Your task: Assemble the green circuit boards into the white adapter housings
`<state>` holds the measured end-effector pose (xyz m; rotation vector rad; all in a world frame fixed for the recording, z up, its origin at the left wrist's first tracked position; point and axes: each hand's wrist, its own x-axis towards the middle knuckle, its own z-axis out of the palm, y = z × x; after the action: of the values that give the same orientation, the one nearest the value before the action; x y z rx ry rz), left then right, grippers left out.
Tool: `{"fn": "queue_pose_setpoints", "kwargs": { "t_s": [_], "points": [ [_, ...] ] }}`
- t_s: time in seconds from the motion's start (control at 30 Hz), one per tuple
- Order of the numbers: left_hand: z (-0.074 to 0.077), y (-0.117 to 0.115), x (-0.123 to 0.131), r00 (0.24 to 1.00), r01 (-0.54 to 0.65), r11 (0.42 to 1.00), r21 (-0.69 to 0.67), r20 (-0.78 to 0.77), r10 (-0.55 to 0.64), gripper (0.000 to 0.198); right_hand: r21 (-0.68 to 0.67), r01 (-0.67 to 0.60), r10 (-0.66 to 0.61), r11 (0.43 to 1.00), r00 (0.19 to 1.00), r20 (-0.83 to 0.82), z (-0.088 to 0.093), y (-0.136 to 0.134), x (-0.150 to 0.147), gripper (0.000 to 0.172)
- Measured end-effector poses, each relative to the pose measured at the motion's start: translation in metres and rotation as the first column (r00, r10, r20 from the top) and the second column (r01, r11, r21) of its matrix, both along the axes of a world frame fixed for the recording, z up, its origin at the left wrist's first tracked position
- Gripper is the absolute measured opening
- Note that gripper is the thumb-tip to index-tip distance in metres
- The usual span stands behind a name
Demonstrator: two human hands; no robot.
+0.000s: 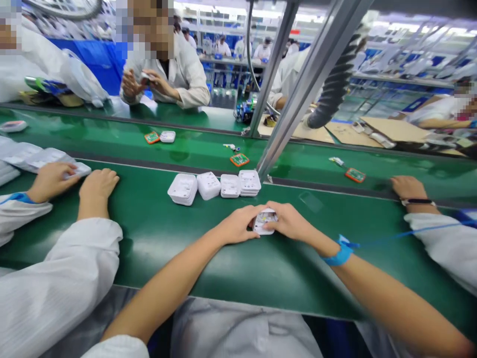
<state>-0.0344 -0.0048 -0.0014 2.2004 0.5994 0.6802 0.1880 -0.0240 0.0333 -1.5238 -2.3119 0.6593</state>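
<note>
A small white plastic housing [264,229] is held just above the green work surface, between my two hands. My left hand [240,224] grips its left side with fingers and thumb. Around the right and top edges my right hand [288,221] is closed, its thumb lying across the face. Small light parts show inside the housing, too small to name. Beyond my hands stand several short stacks of white plastic housings [230,186] in a row. A blue wrist strap [340,251] circles my right wrist, its cord running right.
A green conveyor [194,149] carries orange-edged circuit boards [239,159] and small wired parts [337,161]. A metal post [298,104] rises behind the stacks. Co-workers' hands [97,186] rest at left, another hand [410,188] at right. A clear film piece [311,202] lies nearby.
</note>
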Motion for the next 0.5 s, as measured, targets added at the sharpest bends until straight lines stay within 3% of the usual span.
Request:
{"fn": "queue_pose_setpoints", "kwargs": {
  "t_s": [0.13,0.23,0.33,0.37,0.43,0.5],
  "points": [
    [-0.007,0.004,0.004,1.000,0.004,0.999,-0.034,0.008,-0.004,0.093,-0.032,0.020,-0.019,0.999,0.999,0.051,0.008,0.003,0.002,0.021],
    [-0.012,0.003,0.006,0.998,-0.053,0.990,-0.133,0.028,0.057,0.110,-0.096,0.040,-0.036,0.995,0.999,0.038,0.009,0.011,0.026,0.026],
    [-0.011,-0.002,0.007,0.992,-0.120,0.983,-0.136,0.005,0.122,0.103,-0.196,0.189,-0.208,0.962,0.975,-0.081,0.011,0.039,0.065,0.033],
    [-0.009,-0.004,0.007,0.992,-0.125,0.986,-0.107,-0.027,0.123,0.096,-0.180,0.274,-0.301,0.945,0.943,-0.145,0.012,0.054,0.076,0.033],
    [-0.005,-0.006,0.006,0.988,-0.114,0.992,-0.048,-0.109,0.108,0.084,-0.025,0.439,-0.433,0.898,0.870,-0.236,0.017,0.085,0.089,0.032],
    [0.000,-0.007,0.004,0.982,-0.110,0.994,-0.024,-0.157,0.105,0.081,0.129,0.506,-0.461,0.853,0.845,-0.269,0.020,0.113,0.090,0.034]
  ]
}}
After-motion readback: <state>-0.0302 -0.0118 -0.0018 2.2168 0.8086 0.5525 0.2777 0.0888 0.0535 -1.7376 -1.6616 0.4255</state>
